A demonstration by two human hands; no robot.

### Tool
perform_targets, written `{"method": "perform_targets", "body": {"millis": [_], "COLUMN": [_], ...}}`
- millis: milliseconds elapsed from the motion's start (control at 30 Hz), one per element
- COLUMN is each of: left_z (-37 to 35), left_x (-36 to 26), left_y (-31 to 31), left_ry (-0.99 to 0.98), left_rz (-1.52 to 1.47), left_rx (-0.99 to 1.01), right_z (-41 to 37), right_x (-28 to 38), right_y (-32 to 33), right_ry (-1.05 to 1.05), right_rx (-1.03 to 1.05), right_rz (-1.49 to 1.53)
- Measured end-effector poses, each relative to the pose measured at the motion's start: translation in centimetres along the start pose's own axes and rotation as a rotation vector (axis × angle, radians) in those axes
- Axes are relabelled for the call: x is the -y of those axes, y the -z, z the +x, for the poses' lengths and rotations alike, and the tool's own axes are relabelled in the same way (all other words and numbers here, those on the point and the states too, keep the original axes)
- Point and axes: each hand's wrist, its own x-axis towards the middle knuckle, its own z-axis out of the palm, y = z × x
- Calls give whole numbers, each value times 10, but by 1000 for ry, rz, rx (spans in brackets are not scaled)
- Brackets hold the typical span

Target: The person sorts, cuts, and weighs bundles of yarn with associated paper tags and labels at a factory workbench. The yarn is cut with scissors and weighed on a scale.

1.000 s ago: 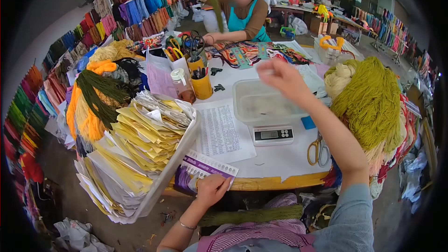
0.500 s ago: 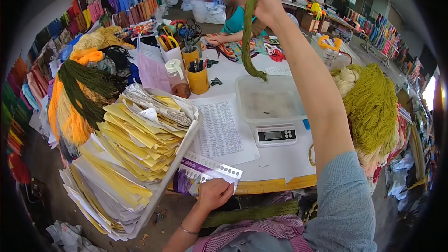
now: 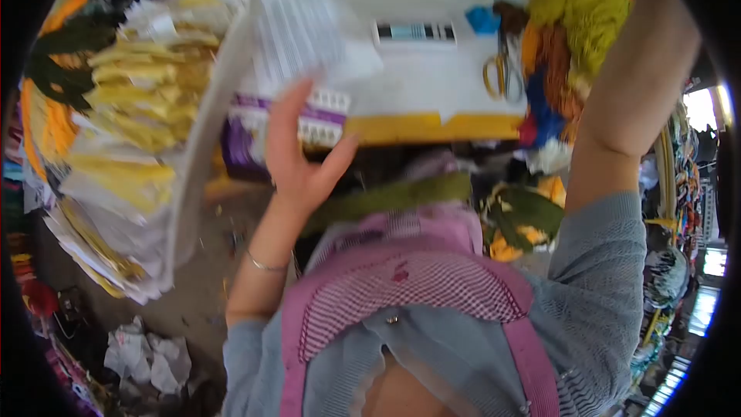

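My left hand [image 3: 299, 156] is open with its fingers spread, in front of the purple and white colour card [image 3: 324, 116] at the yellow table edge [image 3: 432, 127]. Whether it touches the card I cannot tell. My right forearm [image 3: 629, 108] rises along the right side and leaves the top of the view, so the hand itself is hidden. A dark green yarn skein [image 3: 394, 197] lies across my lap, over a pink checked apron [image 3: 409, 293]. The view is blurred.
A white tray [image 3: 202, 131] stacked with yellow papers juts out on the left. On the table are a digital scale [image 3: 415, 32], a printed sheet [image 3: 297, 27] and scissors [image 3: 500, 76]. Olive and cream yarn [image 3: 583, 8] is heaped at the right. Crumpled paper [image 3: 150, 355] lies on the floor.
The view has swung sharply down toward my lap. My left hand has opened and lifted from the card. My right hand, which held up a green skein, has gone out of view.
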Motion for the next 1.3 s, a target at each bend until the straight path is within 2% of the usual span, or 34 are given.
{"method": "perform_targets", "body": {"millis": [33,67,100,133,200,233,267,300,367,433,500,533,567,600,633,700,733,767,1000,1033,1067,1133,1167,1200,1233,1267,1300], "left_z": [23,34,34,34,24,22,10,-3,-14,-44,-71,-76,-81,-108,-125,-148,-155,-162,-177,-173,-167,-147,-143,-140,-136,-127,-120], "left_x": [-23,-39,-53,-72,-87,-87,-84,-79,-68,-44,-24,-24,-20,6,18,33,39,44,46,39,30,6,0,-8,-16,-22,-26], "left_y": [-9,-17,-33,-21,-24,-25,-19,-8,23,47,70,73,74,79,80,79,77,77,83,84,89,102,110,115,117,119,118], "left_ry": [-14,-8,61,223,408,680,801,914,963,635,494,762,1031,664,658,611,692,683,772,797,781,939,1083,940,800,735,735], "left_rz": [-241,-371,-616,-509,-567,-966,-898,-826,-451,-58,294,267,241,237,234,485,440,442,260,234,211,195,202,260,320,373,391], "left_rx": [28,52,91,422,596,771,793,814,967,948,974,996,1007,931,950,911,875,881,684,661,699,856,903,873,849,811,773], "right_z": [-68,-87,-119,-147,-205,-209,-216,-244,-288,-344,-393,-418,-437,-452,-463,-473,-476,-479,-486,-487,-486,-482,-492,-521,-525,-525,-533], "right_x": [-30,15,34,10,-113,-48,-44,-59,-67,-85,-111,-124,-136,-146,-152,-153,-154,-153,-146,-144,-142,-132,-121,-109,-104,-100,-94], "right_y": [-40,-1,9,-14,-137,-86,-82,-59,-16,25,62,81,89,100,108,115,118,122,132,129,126,106,100,122,121,121,135], "right_ry": [-43,-79,-112,-138,-172,-186,-195,-50,-54,-110,-304,-417,-445,-438,-433,-407,-391,-402,-468,-474,-483,-553,-609,-840,-932,-1000,-882], "right_rx": [-17,-28,-40,-43,-17,-6,6,-124,-197,-539,-779,-771,-798,-868,-933,-967,-984,-993,-1017,-1013,-989,-922,-924,-995,-950,-895,-778], "right_rz": [9,16,27,39,57,66,72,133,-23,-160,-392,-403,-412,-326,-240,-176,-115,-16,-46,-122,-198,-202,-220,-404,-698,-999,-1355]}}
